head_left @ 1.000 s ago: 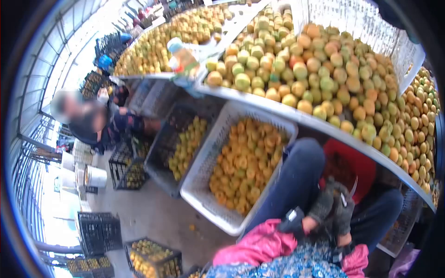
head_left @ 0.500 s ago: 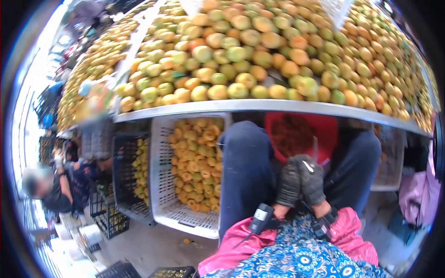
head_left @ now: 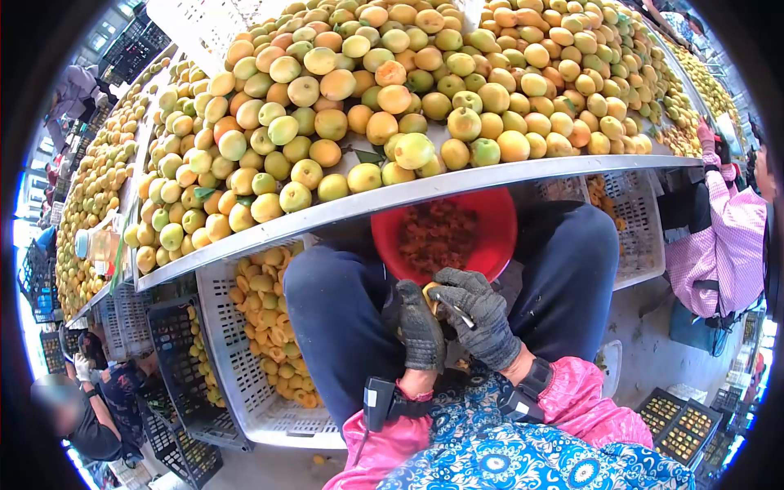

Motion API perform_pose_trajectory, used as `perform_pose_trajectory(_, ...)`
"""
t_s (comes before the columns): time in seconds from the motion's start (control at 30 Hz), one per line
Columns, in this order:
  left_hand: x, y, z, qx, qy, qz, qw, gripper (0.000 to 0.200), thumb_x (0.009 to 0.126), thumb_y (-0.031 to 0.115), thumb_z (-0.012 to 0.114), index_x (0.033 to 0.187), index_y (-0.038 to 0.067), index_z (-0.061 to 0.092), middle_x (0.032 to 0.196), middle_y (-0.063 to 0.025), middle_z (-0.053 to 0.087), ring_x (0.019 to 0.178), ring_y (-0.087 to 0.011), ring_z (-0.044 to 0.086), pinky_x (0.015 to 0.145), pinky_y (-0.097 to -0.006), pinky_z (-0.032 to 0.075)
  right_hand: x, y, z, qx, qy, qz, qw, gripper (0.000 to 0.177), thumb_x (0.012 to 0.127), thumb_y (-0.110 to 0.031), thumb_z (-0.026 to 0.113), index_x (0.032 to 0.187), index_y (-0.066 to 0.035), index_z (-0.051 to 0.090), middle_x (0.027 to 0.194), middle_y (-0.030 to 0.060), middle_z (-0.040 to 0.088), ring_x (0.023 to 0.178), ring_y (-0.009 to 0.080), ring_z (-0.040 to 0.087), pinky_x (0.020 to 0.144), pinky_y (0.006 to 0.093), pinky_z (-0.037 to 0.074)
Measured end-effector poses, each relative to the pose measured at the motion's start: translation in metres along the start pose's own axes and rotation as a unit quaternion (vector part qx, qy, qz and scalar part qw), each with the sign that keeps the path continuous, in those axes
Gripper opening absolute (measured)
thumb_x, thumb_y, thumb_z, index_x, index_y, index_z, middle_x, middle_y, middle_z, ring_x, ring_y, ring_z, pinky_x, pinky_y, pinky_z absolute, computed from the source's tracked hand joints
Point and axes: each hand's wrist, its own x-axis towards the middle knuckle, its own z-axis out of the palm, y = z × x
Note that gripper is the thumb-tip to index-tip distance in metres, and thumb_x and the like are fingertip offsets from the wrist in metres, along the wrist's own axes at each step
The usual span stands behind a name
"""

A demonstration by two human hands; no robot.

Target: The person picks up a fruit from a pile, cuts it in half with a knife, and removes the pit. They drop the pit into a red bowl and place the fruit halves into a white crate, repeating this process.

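Observation:
Gloved in dark grey, my left hand grips a yellow-orange fruit between thumb and fingers. My right hand, in a matching glove, holds a small tool with a metal tip close against that fruit. Both hands are over my lap, between my knees. Just beyond them is a red basin with brownish-orange pieces in it. The fruit's far side is hidden by the fingers.
A metal-edged table piled with yellow-green fruit spans the front. At left stand a white crate of fruit and a black crate. Other people are at the right and the lower left. A white crate is beyond my right knee.
The view has turned toward the right. My hands, pressed together before, are now apart around a fruit, with the tool showing in my right hand.

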Motion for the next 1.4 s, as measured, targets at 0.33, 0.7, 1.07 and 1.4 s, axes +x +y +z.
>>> perform_pose_trajectory(0.33,0.004,-0.013,-0.011,0.179,-0.034,0.068,0.981,0.036,0.103,0.037,0.043,0.098,0.005,0.058,0.083,-0.0021,0.057,0.071,-0.0105,0.049,0.065,-0.0278,0.045,-0.010,0.009,0.001,-0.035,0.042,-0.012,0.998,0.018,0.081,-0.007,0.067,0.097,-0.002,0.062,0.094,0.0134,0.063,0.087,0.0314,0.063,0.075,0.0375,0.051)
perform_pose_trajectory(0.7,-0.006,0.023,-0.004,-0.215,-0.201,-0.133,0.946,0.050,0.094,0.057,0.046,0.107,0.010,0.056,0.096,-0.0116,0.061,0.074,-0.0259,0.054,0.069,-0.0365,0.046,0.012,0.000,-0.044,-0.043,0.131,0.031,0.990,0.028,0.091,-0.018,0.063,0.117,-0.008,0.061,0.092,0.0159,0.068,0.083,0.0281,0.068,0.069,0.0348,0.053)
perform_pose_trajectory(1.07,-0.068,0.140,-0.003,0.045,-0.046,0.248,0.967,0.040,0.101,0.036,0.042,0.118,0.002,0.053,0.102,-0.0125,0.060,0.084,-0.0226,0.059,0.076,-0.0349,0.050,0.017,-0.020,-0.060,0.076,-0.130,0.124,0.981,0.024,0.087,-0.015,0.063,0.108,-0.003,0.060,0.080,0.0120,0.066,0.072,0.0203,0.066,0.066,0.0334,0.052)
perform_pose_trajectory(1.4,0.013,0.252,-0.034,0.654,0.121,0.553,0.502,0.039,0.081,0.015,0.068,0.117,0.004,0.059,0.116,-0.0171,0.059,0.111,-0.0334,0.054,0.097,-0.0410,0.042,0.025,-0.006,-0.074,-0.065,-0.198,0.151,0.966,0.032,0.090,-0.036,0.059,0.109,-0.009,0.060,0.080,0.0209,0.065,0.076,0.0396,0.064,0.068,0.0490,0.050)
